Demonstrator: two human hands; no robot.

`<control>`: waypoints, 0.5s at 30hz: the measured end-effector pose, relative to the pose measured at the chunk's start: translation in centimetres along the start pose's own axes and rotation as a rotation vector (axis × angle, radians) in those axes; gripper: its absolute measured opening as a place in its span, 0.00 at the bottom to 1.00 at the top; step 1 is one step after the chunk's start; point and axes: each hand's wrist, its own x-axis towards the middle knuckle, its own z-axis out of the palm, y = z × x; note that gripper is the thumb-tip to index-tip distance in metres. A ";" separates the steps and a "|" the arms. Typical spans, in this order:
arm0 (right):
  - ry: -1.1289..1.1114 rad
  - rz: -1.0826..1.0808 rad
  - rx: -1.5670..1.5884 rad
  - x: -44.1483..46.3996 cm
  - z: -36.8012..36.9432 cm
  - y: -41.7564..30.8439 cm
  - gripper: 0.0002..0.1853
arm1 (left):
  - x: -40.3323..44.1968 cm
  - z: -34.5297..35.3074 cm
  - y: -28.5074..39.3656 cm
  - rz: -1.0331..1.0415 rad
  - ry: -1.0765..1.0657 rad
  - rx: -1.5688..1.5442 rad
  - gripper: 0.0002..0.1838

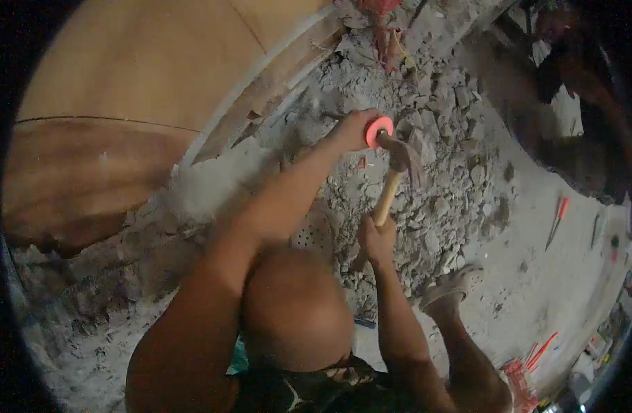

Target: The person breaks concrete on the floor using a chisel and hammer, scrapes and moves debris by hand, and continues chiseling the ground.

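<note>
My left hand (357,129) is closed around a chisel, whose round pink hand guard (373,132) faces my right side. A dark bit of its shaft seems to stick out past the fingers toward the wall. In my right hand (377,241) is a claw hammer (387,196), gripped by its pale wooden handle. The hammer's metal head is right at the struck end of the chisel, in front of the guard; whether they touch I cannot tell. Broken rubble (433,199) lies beneath both hands.
A brown wooden-looking panel (102,165) rises at the left, with broken edging. My shoes, one a perforated clog (313,230), stand amid rubble. At right, a red-handled screwdriver (560,215) lies on the dusty floor. A red bag (519,385) sits lower right; dark shapes upper right are unclear.
</note>
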 end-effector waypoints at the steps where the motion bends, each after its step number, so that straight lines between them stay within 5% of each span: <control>1: -0.008 0.016 -0.008 -0.7 -0.8 0.3 0.12 | -1.2 0.8 0.4 -0.071 -0.035 0.010 0.28; 5: 0.275 -0.105 0.096 -1.4 -6.8 -5.6 0.10 | -1.1 1.5 0.4 0.044 -0.030 -0.009 0.23; 7: 0.383 -0.357 0.203 -1.6 -9.2 -9.9 0.08 | -1.1 1.2 1.2 0.010 -0.065 0.000 0.23; 10: 0.158 -0.597 0.960 -0.9 -10.3 -13.1 0.12 | -1.0 1.3 0.7 -0.018 -0.114 0.018 0.23; 12: 0.466 -0.605 0.806 -0.2 -5.6 -11.0 0.11 | -0.8 1.1 0.5 -0.002 -0.110 0.027 0.24; 14: 0.481 -0.649 -0.263 1.2 -1.0 2.1 0.10 | -1.0 0.8 0.8 -0.029 -0.018 -0.037 0.25; 15: 0.013 -0.095 -0.201 0.7 -0.2 1.2 0.11 | -1.1 0.9 1.0 -0.021 -0.016 -0.035 0.25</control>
